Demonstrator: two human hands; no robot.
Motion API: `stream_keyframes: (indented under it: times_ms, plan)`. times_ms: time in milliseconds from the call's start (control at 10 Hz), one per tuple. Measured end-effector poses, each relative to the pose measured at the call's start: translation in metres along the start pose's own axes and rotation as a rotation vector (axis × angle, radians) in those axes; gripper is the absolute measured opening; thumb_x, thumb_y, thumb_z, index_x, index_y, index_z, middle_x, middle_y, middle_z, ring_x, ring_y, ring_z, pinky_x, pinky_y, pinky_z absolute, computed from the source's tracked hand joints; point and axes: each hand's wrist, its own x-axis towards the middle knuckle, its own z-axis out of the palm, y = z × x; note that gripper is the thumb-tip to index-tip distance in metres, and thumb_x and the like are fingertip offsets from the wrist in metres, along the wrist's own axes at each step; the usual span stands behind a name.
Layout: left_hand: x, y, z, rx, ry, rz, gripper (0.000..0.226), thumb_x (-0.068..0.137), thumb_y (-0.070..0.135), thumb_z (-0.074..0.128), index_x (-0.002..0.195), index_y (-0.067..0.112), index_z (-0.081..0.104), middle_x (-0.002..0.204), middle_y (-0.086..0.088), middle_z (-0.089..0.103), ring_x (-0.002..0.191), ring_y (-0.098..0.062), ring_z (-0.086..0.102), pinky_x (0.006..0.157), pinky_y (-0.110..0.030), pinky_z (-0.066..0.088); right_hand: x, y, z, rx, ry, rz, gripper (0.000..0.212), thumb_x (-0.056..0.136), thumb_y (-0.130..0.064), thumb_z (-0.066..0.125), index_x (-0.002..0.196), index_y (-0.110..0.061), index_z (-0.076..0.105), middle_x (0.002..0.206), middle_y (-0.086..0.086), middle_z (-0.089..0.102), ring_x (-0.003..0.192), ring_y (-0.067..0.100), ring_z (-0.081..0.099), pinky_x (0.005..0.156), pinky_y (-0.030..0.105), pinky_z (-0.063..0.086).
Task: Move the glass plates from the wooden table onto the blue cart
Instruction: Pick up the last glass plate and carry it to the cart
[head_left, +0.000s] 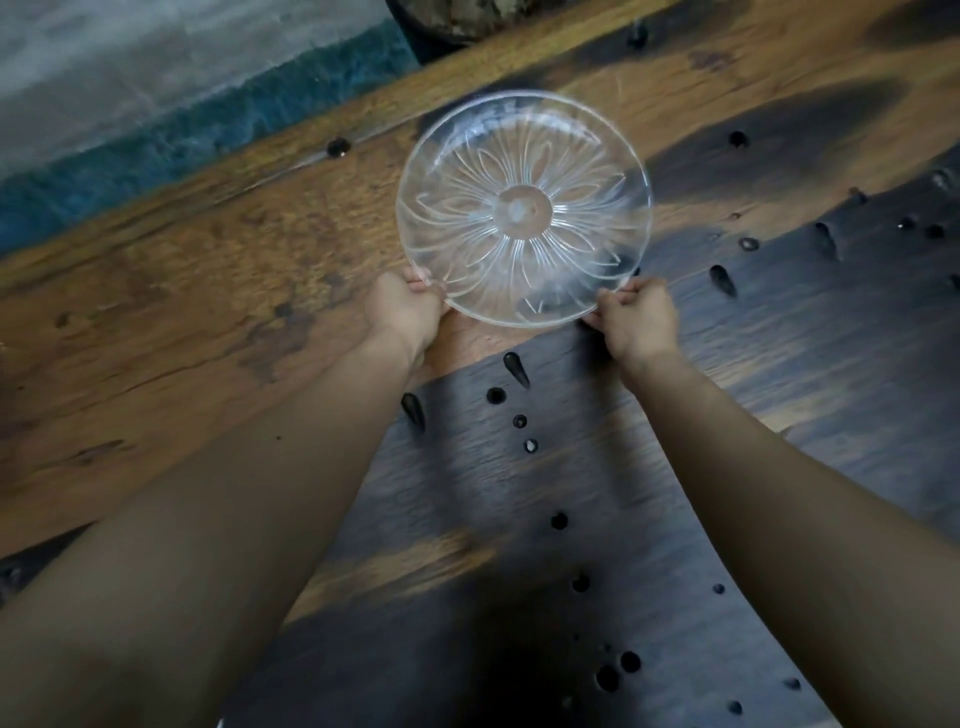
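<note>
Left hand (402, 306) and right hand (639, 317) both closed on near rim of clear glass plate (522, 208), over wooden table (182, 291). Petal pattern visible.

Both your bare forearms reach forward from the lower corners and draw closer together toward the wrists. Your left hand (402, 306) is curled closed with its fingertips (420, 280) pinched at the near-left rim of the clear round glass plate with a petal pattern (523, 208). Your right hand (641, 319) is likewise closed, pinching the near-right rim, knuckles up. Both wrists are nearly straight.
</note>
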Motion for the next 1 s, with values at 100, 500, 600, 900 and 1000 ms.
stream_keyframes:
  times_ms: [100, 500, 600, 900, 1000]
  plan:
    - [-0.029, 0.011, -0.023, -0.006, 0.01, -0.009, 0.014, 0.088, -0.001, 0.064, 0.083, 0.012, 0.059, 0.079, -0.003, 0.063, 0.087, -0.026, 0.069, 0.093, -0.044, 0.057, -0.024, -0.007, -0.001, 0.009, -0.023, -0.014, 0.016, 0.084, -0.029, 0.059, 0.089, -0.017, 0.05, 0.094, 0.011, 0.067, 0.09, 0.029, 0.067, 0.085, 0.047, 0.056]
    - [-0.135, -0.003, -0.162, -0.209, 0.231, 0.093, 0.021, 0.089, -0.006, 0.061, 0.08, 0.011, 0.055, 0.079, -0.004, 0.059, 0.078, -0.016, 0.062, 0.081, -0.029, 0.058, -0.147, -0.057, 0.024, 0.187, -0.203, -0.208, 0.016, 0.088, -0.007, 0.059, 0.086, -0.017, 0.047, 0.082, 0.001, 0.058, 0.076, 0.023, 0.071, 0.078, 0.039, 0.061]
    - [-0.16, -0.018, -0.204, -0.258, 0.287, 0.106, 0.024, 0.089, -0.006, 0.061, 0.078, 0.013, 0.053, 0.078, -0.003, 0.059, 0.075, -0.013, 0.062, 0.073, -0.022, 0.058, -0.182, -0.064, 0.043, 0.188, -0.267, -0.291, 0.017, 0.086, -0.005, 0.06, 0.09, -0.013, 0.046, 0.08, 0.001, 0.052, 0.089, 0.035, 0.069, 0.087, 0.05, 0.057]
    - [-0.23, -0.105, -0.349, -0.309, 0.529, 0.086, 0.017, 0.084, 0.004, 0.068, 0.078, 0.017, 0.059, 0.081, -0.006, 0.067, 0.09, -0.028, 0.072, 0.092, -0.044, 0.058, -0.321, -0.069, 0.12, 0.057, -0.437, -0.467, 0.021, 0.085, -0.014, 0.063, 0.09, -0.02, 0.044, 0.077, -0.004, 0.059, 0.091, 0.032, 0.068, 0.091, 0.053, 0.053]
    - [-0.258, -0.138, -0.402, -0.369, 0.553, 0.066, 0.008, 0.086, 0.001, 0.066, 0.093, 0.004, 0.063, 0.09, -0.016, 0.068, 0.099, -0.033, 0.071, 0.095, -0.047, 0.055, -0.379, -0.065, 0.147, 0.031, -0.488, -0.502, 0.02, 0.086, -0.013, 0.063, 0.094, -0.016, 0.045, 0.083, 0.002, 0.062, 0.091, 0.034, 0.069, 0.091, 0.054, 0.052]
